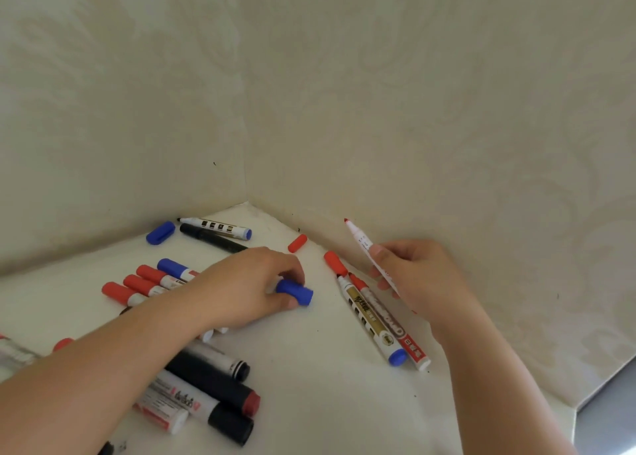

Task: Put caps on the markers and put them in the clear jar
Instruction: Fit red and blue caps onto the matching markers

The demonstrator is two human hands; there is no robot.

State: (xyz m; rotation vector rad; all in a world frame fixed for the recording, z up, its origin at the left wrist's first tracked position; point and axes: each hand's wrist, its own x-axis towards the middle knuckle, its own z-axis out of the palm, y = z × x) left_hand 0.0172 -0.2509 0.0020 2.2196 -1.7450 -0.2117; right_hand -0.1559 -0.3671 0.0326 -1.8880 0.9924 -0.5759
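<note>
My right hand holds an uncapped red-tipped marker, tip pointing up and to the left, above the white table. My left hand pinches a loose blue cap that rests on the table. Two loose red caps lie near the back corner, and another blue cap lies at the back left. Two uncapped markers lie side by side below my right hand. The clear jar is not in sight.
Capped red and blue markers lie in a row under my left arm. Thick black markers lie near the front. Two more markers lie at the back. Cream walls close in the corner; the table edge is at the right.
</note>
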